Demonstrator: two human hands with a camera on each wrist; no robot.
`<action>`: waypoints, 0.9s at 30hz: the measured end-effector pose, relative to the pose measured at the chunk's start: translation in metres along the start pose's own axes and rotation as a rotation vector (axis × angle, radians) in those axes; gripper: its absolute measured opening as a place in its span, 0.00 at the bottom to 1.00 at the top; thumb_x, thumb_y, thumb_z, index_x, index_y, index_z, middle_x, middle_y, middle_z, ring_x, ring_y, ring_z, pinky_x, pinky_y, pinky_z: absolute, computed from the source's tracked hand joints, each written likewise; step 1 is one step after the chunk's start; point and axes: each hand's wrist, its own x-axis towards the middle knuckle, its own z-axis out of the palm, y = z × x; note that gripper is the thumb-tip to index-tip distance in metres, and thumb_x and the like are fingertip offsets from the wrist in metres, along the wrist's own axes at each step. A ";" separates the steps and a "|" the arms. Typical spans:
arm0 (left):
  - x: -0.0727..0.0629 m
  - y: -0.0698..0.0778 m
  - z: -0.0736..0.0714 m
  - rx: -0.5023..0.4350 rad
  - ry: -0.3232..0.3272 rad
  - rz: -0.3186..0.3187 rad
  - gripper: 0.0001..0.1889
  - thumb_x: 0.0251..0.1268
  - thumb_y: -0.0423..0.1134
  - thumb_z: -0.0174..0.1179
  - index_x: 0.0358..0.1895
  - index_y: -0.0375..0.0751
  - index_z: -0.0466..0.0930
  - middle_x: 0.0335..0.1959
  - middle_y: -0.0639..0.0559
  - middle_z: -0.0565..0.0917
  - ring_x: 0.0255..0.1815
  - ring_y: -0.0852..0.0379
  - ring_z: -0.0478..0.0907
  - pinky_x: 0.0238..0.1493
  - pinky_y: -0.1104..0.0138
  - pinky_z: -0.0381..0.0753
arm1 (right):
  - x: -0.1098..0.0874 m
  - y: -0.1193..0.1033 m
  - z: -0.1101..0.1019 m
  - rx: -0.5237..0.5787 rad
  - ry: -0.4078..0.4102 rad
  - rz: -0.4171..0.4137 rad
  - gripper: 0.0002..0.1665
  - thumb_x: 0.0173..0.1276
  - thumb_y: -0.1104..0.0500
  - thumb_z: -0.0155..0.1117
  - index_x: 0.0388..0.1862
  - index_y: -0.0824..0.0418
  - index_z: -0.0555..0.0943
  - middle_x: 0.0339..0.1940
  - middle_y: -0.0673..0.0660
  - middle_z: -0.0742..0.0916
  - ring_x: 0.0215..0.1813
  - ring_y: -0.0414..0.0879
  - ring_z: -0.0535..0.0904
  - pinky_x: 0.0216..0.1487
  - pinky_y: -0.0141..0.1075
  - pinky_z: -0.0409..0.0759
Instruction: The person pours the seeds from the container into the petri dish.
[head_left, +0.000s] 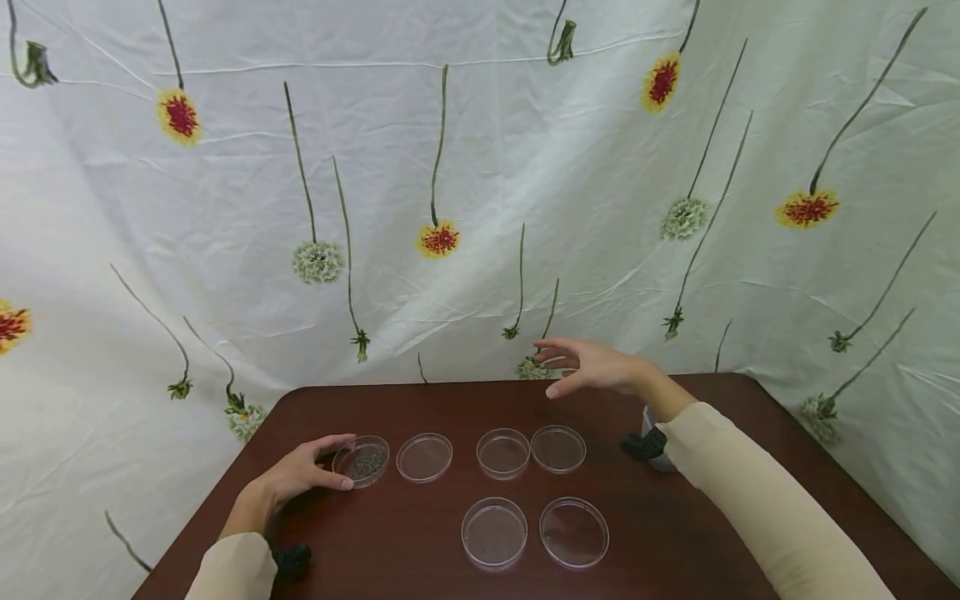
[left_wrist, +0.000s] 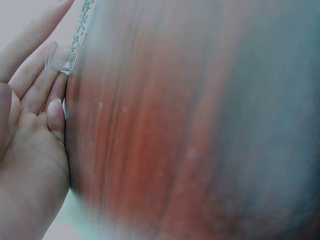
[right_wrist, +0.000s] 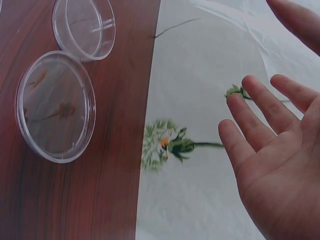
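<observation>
Fingers of left hand (head_left: 302,468) pinch the speckled dish (head_left: 345,460), best kept level; right hand (head_left: 597,367) hangs spread, rightward of it

Left hand (head_left: 303,471) at far row's left end, fingers and thumb gripping a round clear dish (head_left: 387,460) of dark granules (head_left: 369,462). Second dish (head_left: 424,457) just right; third (head_left: 503,454) and fourth (head_left: 558,449) farther right, close together. Near pair of dishes (head_left: 495,533) right of middle, on dark table (head_left: 375,550). Right hand (head_left: 596,367) raised at far right, fingers extended leftward. Flower-print cloth (head_left: 480,150) behind.
</observation>
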 end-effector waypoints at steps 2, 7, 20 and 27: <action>0.000 0.000 0.000 -0.003 -0.001 0.000 0.43 0.61 0.36 0.76 0.76 0.28 0.64 0.70 0.31 0.71 0.70 0.34 0.66 0.64 0.48 0.73 | 0.005 -0.003 0.004 -0.002 -0.011 -0.004 0.55 0.66 0.58 0.75 0.85 0.58 0.55 0.78 0.62 0.69 0.80 0.65 0.58 0.71 0.58 0.67; 0.000 0.000 -0.001 0.003 -0.007 -0.001 0.43 0.61 0.37 0.76 0.76 0.29 0.64 0.70 0.32 0.71 0.70 0.34 0.66 0.62 0.53 0.75 | 0.017 -0.014 0.016 -0.003 -0.034 -0.027 0.54 0.67 0.59 0.75 0.85 0.59 0.55 0.78 0.62 0.69 0.79 0.62 0.61 0.71 0.55 0.68; 0.001 0.002 -0.003 0.002 -0.005 -0.006 0.44 0.61 0.38 0.76 0.77 0.30 0.64 0.70 0.32 0.71 0.70 0.34 0.66 0.61 0.56 0.75 | 0.049 -0.020 0.042 -0.010 -0.063 -0.036 0.54 0.66 0.60 0.76 0.84 0.60 0.56 0.77 0.62 0.70 0.79 0.62 0.61 0.73 0.55 0.65; 0.000 0.001 -0.001 0.001 -0.021 0.008 0.43 0.62 0.38 0.76 0.77 0.29 0.63 0.71 0.31 0.70 0.70 0.33 0.66 0.61 0.54 0.75 | 0.065 -0.017 0.060 -0.006 -0.082 -0.027 0.53 0.66 0.60 0.75 0.84 0.61 0.57 0.76 0.60 0.71 0.79 0.60 0.62 0.71 0.51 0.69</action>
